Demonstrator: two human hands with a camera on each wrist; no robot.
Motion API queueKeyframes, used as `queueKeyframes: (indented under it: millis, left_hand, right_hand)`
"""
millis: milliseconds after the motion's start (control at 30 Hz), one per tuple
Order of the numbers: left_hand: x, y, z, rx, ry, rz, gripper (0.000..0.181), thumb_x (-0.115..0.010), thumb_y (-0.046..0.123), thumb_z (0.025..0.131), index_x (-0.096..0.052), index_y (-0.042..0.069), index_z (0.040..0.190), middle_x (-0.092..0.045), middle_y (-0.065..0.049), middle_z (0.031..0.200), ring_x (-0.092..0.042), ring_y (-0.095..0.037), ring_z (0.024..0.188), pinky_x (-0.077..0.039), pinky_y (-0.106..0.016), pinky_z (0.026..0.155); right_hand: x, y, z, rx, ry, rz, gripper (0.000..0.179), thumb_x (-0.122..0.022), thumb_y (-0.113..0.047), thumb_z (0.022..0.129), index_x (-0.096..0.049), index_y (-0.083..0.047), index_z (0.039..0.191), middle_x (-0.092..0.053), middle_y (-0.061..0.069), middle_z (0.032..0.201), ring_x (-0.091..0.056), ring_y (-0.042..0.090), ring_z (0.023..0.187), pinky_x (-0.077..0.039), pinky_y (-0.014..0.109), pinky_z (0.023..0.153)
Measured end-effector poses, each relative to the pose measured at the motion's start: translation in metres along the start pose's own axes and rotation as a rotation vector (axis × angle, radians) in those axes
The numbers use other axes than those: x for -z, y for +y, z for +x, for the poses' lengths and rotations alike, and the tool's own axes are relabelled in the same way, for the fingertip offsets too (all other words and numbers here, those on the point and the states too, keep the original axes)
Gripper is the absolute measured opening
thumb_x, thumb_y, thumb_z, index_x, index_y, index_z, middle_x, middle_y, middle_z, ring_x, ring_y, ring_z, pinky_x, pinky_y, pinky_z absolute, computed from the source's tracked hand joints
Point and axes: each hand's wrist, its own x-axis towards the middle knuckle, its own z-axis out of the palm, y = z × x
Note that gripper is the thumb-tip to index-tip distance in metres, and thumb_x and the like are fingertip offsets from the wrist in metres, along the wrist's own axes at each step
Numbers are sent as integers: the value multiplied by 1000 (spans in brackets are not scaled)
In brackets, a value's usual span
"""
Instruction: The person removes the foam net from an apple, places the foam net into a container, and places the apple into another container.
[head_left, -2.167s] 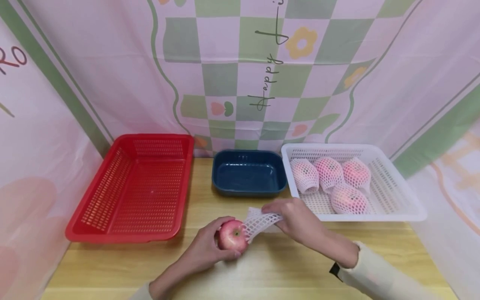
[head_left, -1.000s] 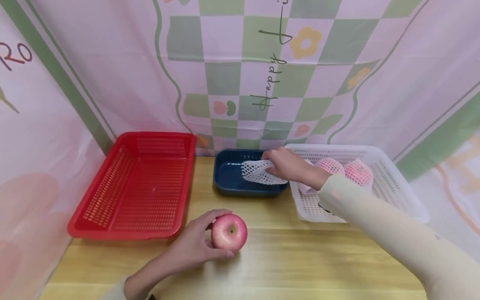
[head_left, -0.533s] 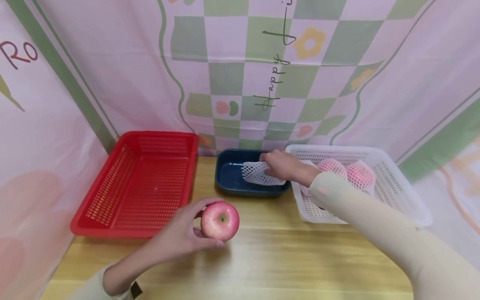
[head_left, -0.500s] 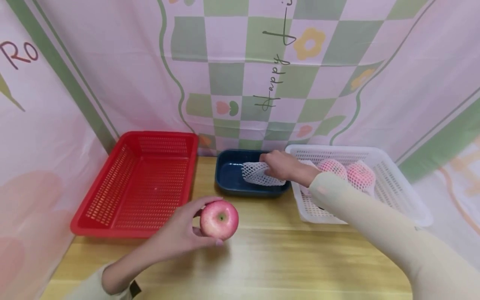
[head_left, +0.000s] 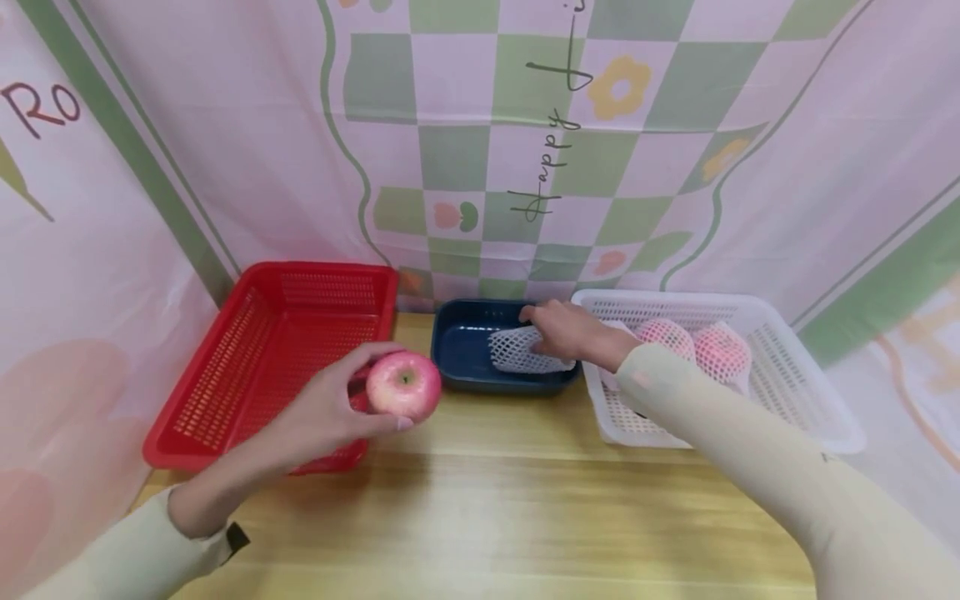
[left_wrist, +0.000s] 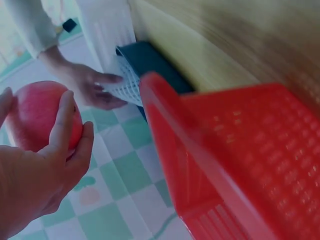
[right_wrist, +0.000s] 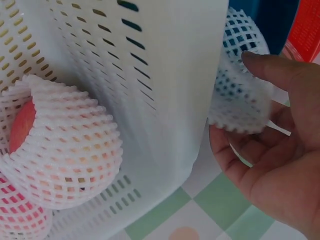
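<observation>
My left hand [head_left: 322,408] holds a bare red apple [head_left: 405,387] between thumb and fingers, over the near right part of the red basket [head_left: 352,279]. In the left wrist view the fingers [left_wrist: 62,125] lie along the apple's side. My right hand [head_left: 566,329] is over the right end of the dark blue tray [head_left: 457,375]. A white foam net sleeve [head_left: 513,348] lies in that tray, right by this hand. The right wrist view shows the thumb and fingers spread apart around the foam net [right_wrist: 242,90], loosely, with the thumb tip at its edge.
To the right stands a white basket [head_left: 810,408] with several apples in foam nets [head_left: 722,350], partly hidden by my right forearm. The wooden table [head_left: 480,517] runs in front of the containers. A patterned cloth [head_left: 450,158] hangs behind them.
The foam net came off the apple and was carried into the blue tray by my right hand, whose fingers have since loosened. My left hand has raised the apple leftward to the red basket.
</observation>
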Motion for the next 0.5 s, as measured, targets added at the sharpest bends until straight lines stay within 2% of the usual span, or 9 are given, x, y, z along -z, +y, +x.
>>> queueKeyframes:
  millis: [200,367,500]
  left_hand:
    - [22,-1,5,63,26,-25,85,-91,43,82,-45,30,152,-53,-2,147,-53,-30,133,-61,-44,95]
    - [37,-5,12,89,38,-58,84,-88,42,86,-41,25,154,-51,-5,150,-53,-30,134,-57,-47,103]
    - [46,-10,19,107,43,-91,85,-86,34,90,-37,18,158,-48,-10,153,-52,-32,136,-56,-45,103]
  right_hand:
    - [2,3,-3,20,38,0,53,-84,-20,91,-65,4,135,-72,24,122,-71,40,108,-60,53,91]
    - [5,7,-5,34,72,11,53,-83,-24,92,-66,4,134,-69,25,128,-69,41,113,-58,55,95]
    - [8,12,-9,26,85,6,55,-82,-28,93,-65,3,136,-66,25,135,-67,42,117,-56,56,99]
